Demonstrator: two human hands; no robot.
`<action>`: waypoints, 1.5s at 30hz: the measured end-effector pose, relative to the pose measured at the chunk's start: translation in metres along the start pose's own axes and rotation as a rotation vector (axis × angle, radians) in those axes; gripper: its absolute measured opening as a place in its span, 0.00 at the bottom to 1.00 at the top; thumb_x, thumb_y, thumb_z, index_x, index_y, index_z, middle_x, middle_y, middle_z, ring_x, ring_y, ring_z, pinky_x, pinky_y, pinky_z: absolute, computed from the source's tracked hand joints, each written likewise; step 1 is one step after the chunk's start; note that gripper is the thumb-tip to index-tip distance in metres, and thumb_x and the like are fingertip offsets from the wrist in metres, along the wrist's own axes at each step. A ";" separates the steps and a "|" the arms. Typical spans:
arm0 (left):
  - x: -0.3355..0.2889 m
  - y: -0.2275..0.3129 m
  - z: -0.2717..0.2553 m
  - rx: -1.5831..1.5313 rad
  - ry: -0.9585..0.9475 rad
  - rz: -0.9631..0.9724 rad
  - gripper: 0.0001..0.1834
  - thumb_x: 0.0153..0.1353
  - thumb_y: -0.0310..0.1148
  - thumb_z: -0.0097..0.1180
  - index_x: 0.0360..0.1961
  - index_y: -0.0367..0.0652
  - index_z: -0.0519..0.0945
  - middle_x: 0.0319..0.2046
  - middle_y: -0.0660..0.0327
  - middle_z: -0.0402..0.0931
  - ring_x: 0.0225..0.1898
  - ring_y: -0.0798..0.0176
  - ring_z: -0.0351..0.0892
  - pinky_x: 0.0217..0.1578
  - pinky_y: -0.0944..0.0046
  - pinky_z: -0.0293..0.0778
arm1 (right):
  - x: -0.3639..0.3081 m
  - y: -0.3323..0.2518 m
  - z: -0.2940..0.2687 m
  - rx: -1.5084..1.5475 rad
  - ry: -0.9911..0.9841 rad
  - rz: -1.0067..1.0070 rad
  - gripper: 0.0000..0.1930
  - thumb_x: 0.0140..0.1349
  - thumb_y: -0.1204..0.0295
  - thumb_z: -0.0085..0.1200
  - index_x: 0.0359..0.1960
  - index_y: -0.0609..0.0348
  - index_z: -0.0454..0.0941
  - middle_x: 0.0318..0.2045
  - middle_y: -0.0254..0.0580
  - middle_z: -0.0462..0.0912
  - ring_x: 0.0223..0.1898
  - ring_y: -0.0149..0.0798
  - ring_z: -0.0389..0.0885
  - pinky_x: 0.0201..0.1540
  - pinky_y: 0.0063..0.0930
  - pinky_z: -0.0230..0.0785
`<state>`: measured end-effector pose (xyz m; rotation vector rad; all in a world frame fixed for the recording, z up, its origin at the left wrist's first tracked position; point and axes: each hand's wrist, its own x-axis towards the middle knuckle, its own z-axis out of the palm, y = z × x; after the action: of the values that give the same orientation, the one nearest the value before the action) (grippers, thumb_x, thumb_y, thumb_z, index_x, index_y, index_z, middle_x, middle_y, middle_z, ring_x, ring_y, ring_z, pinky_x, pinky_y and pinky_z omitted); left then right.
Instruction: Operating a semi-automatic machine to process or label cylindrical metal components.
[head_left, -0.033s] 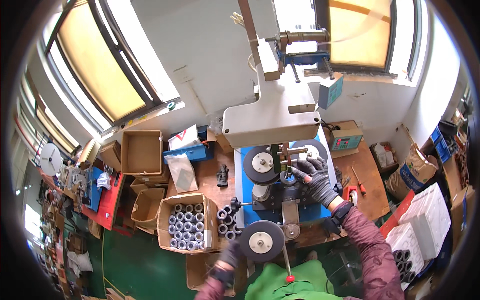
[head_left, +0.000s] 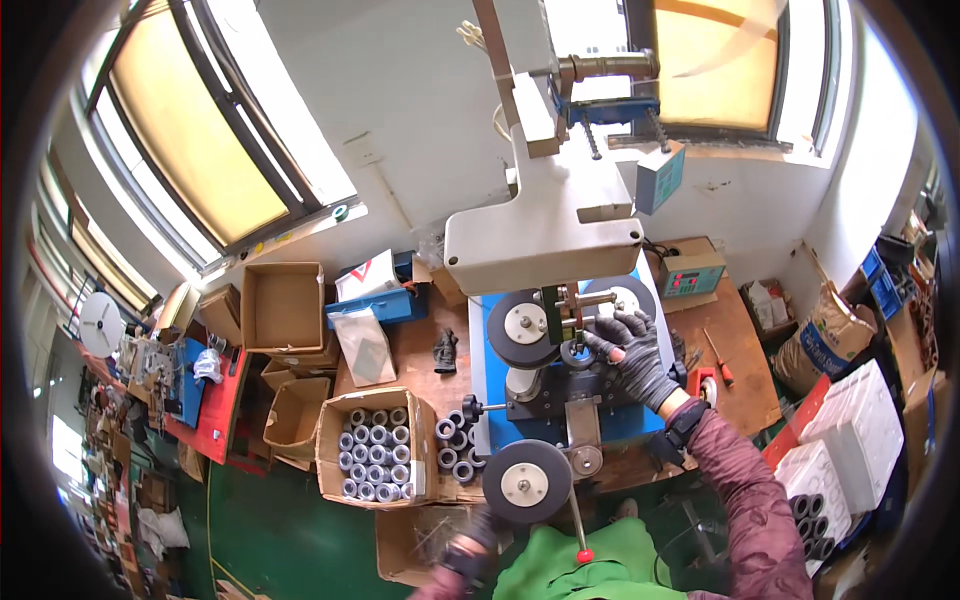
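Note:
My right hand, in a striped grey glove, lies over the machine with fingers stretched out and apart. Its fingertips are beside a small dark wheel, near the metal spindle; whether they touch it is hard to see. My left hand, gloved and smeared by motion, is low, just beside the front dark disc; its fingers cannot be made out. A lever with a red knob stands right of that disc. Two more dark discs sit behind, one of them the left disc.
A cardboard box holds several grey ring-shaped parts, with more loose rings beside it. Below stands an open carton. A glove lies on the wooden table, a screwdriver at right. A control box stands behind.
My left hand has shifted slightly right and down, beside the front disc. My right hand keeps its place on the machine.

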<state>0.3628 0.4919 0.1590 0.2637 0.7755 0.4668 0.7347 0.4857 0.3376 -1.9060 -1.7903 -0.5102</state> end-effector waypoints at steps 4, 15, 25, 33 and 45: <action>0.006 -0.116 -0.033 0.475 -0.406 -0.414 0.22 0.61 0.46 0.48 0.47 0.38 0.70 0.40 0.55 0.74 0.42 0.61 0.73 0.48 0.61 0.67 | -0.002 0.005 0.001 -0.022 -0.035 0.009 0.28 0.42 0.62 0.57 0.51 0.30 0.72 0.52 0.35 0.71 0.55 0.43 0.64 0.60 0.46 0.46; -0.003 0.079 0.043 0.689 0.068 -0.164 0.17 0.58 0.45 0.53 0.40 0.43 0.76 0.21 0.66 0.72 0.15 0.72 0.65 0.14 0.71 0.62 | -0.002 0.002 -0.001 -0.002 -0.020 0.006 0.25 0.43 0.63 0.56 0.48 0.30 0.74 0.50 0.32 0.72 0.54 0.41 0.65 0.60 0.44 0.48; 0.064 0.130 0.086 1.654 -0.409 0.496 0.17 0.62 0.41 0.45 0.34 0.39 0.81 0.26 0.60 0.77 0.28 0.65 0.74 0.28 0.67 0.71 | 0.001 0.013 -0.017 0.093 -0.044 -0.005 0.23 0.45 0.62 0.58 0.48 0.35 0.75 0.51 0.36 0.72 0.53 0.44 0.66 0.55 0.43 0.54; 0.068 0.098 0.060 1.837 0.198 1.037 0.13 0.63 0.40 0.44 0.35 0.44 0.76 0.19 0.55 0.75 0.18 0.52 0.74 0.19 0.57 0.68 | -0.039 0.027 -0.068 0.401 0.001 0.283 0.18 0.51 0.70 0.58 0.46 0.55 0.74 0.33 0.46 0.76 0.33 0.45 0.77 0.39 0.34 0.70; 0.069 0.087 0.067 1.662 0.138 1.701 0.08 0.51 0.29 0.56 0.35 0.45 0.77 0.22 0.56 0.73 0.23 0.51 0.73 0.23 0.55 0.68 | -0.106 0.065 -0.149 0.092 -0.027 0.309 0.11 0.54 0.69 0.55 0.37 0.61 0.77 0.32 0.48 0.78 0.32 0.45 0.78 0.35 0.32 0.70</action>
<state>0.4271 0.5976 0.1978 2.5741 0.7423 1.3142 0.7989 0.3116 0.3937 -2.0810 -1.4687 -0.2888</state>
